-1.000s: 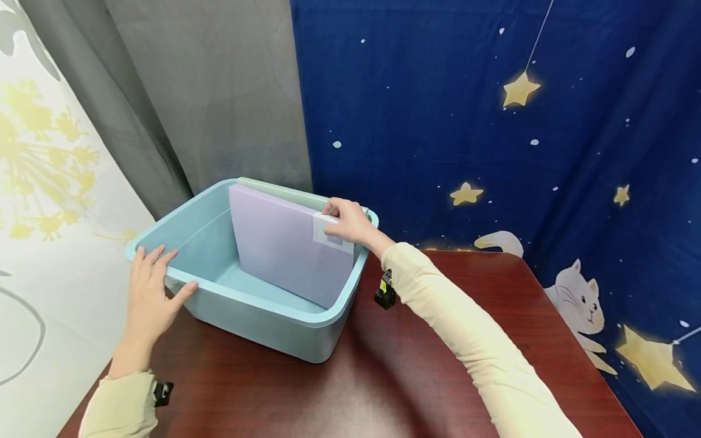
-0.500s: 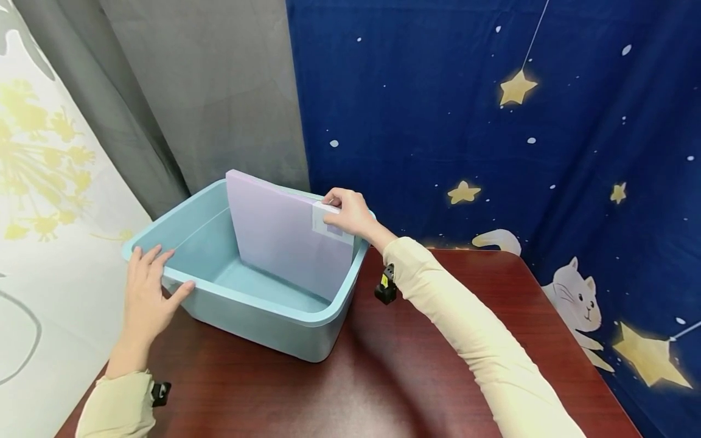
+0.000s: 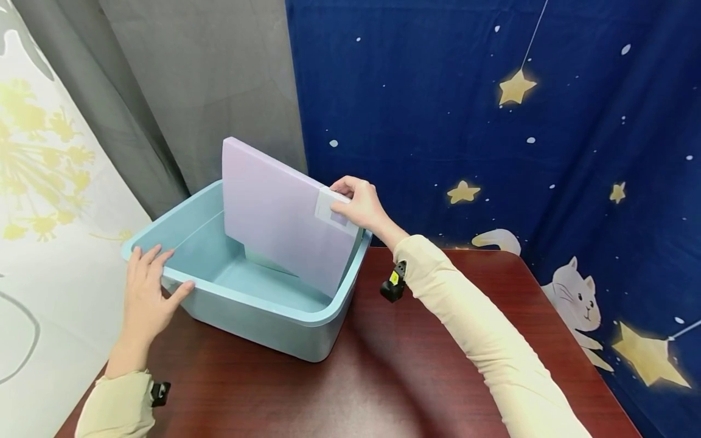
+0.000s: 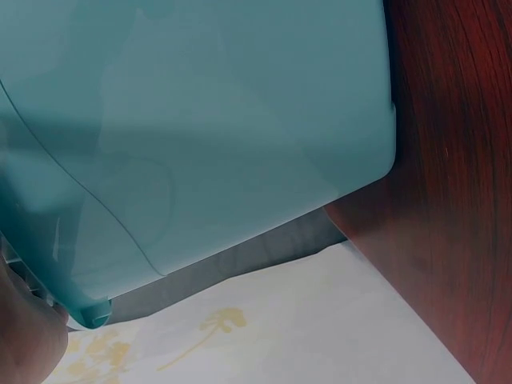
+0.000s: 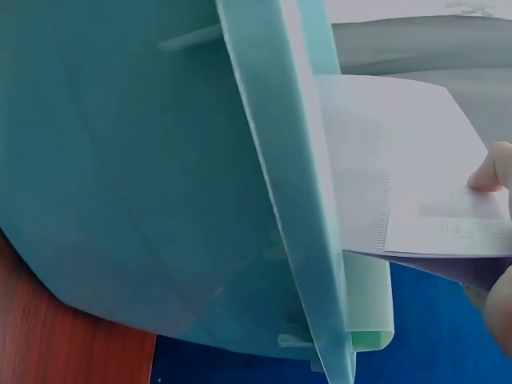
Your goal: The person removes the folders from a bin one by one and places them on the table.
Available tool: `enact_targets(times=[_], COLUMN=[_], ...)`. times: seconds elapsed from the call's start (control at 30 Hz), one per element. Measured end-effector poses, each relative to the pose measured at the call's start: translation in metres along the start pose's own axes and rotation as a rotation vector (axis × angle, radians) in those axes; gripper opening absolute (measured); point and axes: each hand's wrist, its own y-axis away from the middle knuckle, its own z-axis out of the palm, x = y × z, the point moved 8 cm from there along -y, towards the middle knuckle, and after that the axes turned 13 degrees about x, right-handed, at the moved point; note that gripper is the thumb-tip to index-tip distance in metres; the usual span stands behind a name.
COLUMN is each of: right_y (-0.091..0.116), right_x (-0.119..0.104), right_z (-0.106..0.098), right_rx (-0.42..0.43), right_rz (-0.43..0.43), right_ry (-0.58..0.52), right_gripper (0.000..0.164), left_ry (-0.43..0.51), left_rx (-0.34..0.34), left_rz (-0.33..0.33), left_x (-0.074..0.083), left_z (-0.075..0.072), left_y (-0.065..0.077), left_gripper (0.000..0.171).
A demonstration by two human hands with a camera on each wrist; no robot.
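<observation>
My right hand [image 3: 361, 204] pinches a lilac file folder [image 3: 279, 219] by its upper right edge, beside a white label [image 3: 334, 210]. The folder is tilted, its left corner well above the rim of a light blue plastic tub [image 3: 246, 296] and its lower part inside. Behind it, low in the tub, shows a bit of a pale green folder [image 3: 268, 261]; its end [image 5: 370, 304] pokes past the rim in the right wrist view. My left hand [image 3: 146, 295] rests on the tub's left rim, fingers spread, thumb over the near side.
The tub stands on a dark red wooden table [image 3: 438, 347]. Close behind hang a grey curtain [image 3: 219, 91] and a navy curtain [image 3: 438, 121] with stars and a cat. A white patterned cloth [image 3: 55, 255] hangs at the left.
My right hand has lifted the lilac folder, raising its left corner most, so it tilts. The green folder's top edge, visible earlier, is now hidden behind it. My left hand stays on the rim.
</observation>
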Motion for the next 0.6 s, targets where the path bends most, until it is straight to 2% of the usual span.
enact_targets(times=[0.37, 0.6], right_y=[-0.002, 0.011], right_x=[0.000, -0.030], right_z=[-0.023, -0.049], right_rx=[0.127, 0.196], right_rz=[0.015, 0.045], right_ry=[-0.113, -0.217], right_gripper=[0.024, 0.026], left_ry=[-0.013, -0.016], left_rx=[-0.006, -0.001], left_rz=[-0.008, -0.012], left_x=[0.000, 0.001], left_z=[-0.001, -0.003], left_y=[0.002, 0.003], left_gripper=[0.076, 0.080])
